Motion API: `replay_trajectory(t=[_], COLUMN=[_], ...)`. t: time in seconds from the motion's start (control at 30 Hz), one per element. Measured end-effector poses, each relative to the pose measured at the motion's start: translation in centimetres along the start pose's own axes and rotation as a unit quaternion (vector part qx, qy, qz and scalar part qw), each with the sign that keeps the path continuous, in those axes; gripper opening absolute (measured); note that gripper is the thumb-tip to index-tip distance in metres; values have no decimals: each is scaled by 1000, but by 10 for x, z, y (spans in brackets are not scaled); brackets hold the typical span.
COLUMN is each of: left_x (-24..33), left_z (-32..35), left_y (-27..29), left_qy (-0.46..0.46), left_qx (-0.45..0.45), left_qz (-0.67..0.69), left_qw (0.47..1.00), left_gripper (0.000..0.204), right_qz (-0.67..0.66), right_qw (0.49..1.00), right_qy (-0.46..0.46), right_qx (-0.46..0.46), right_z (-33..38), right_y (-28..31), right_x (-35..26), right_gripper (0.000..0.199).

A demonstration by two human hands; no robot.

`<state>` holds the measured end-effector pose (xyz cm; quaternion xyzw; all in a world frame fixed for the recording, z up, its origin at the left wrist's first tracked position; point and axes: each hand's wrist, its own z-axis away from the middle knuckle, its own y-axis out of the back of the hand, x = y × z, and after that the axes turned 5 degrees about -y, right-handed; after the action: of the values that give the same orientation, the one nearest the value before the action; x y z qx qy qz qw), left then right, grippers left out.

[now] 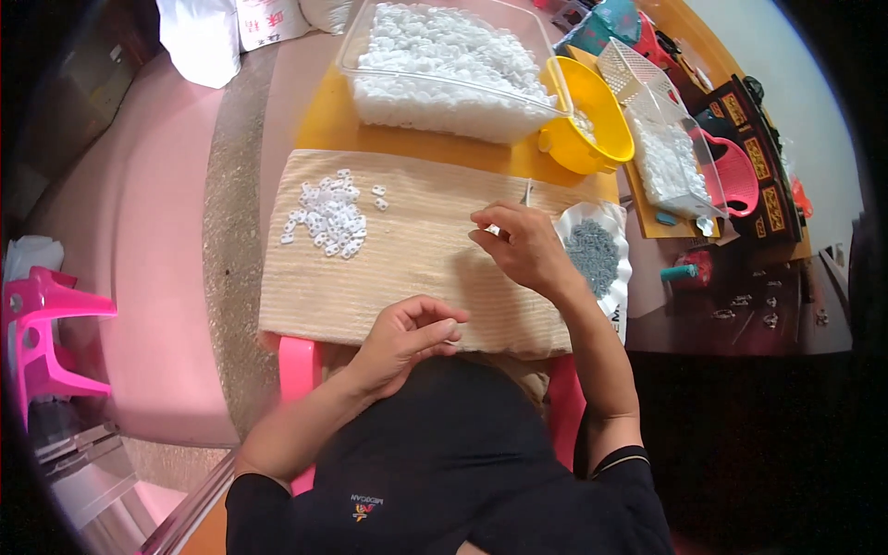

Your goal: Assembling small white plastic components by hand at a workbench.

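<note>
My right hand is over the right part of a beige ribbed cloth and pinches thin metal tweezers that point away from me. My left hand rests at the near edge of the cloth with its fingers curled in; a small pale piece seems to be pinched at the fingertips, too small to be sure. A pile of small white plastic pieces lies on the cloth to the left. Just right of my right hand sits a white dish of small grey parts.
A clear tub full of white pieces stands at the back. Beside it are a yellow bowl and another clear box of white pieces. A pink stool stands on the floor at left. White sacks sit at the top left.
</note>
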<state>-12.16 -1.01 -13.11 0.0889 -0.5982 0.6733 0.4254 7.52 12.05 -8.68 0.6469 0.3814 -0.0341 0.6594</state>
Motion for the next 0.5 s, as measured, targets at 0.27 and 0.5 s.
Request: replay_trajectory(t=[0.27, 0.5], left_x=[-5, -7], left_z=[-2, -2], left_y=[4, 8], left_qy=[-9, -13], left_qx=[-12, -11], left_qz=[32, 40], left_qw=[999, 999], left_gripper=[18, 16], right_qz=[23, 116], right_qw=[996, 990], right_qy=[71, 39], right_qx=[-44, -73], right_z=[-44, -74], right_y=[-44, -79], right_x=[-34, -48], right_gripper=[20, 20])
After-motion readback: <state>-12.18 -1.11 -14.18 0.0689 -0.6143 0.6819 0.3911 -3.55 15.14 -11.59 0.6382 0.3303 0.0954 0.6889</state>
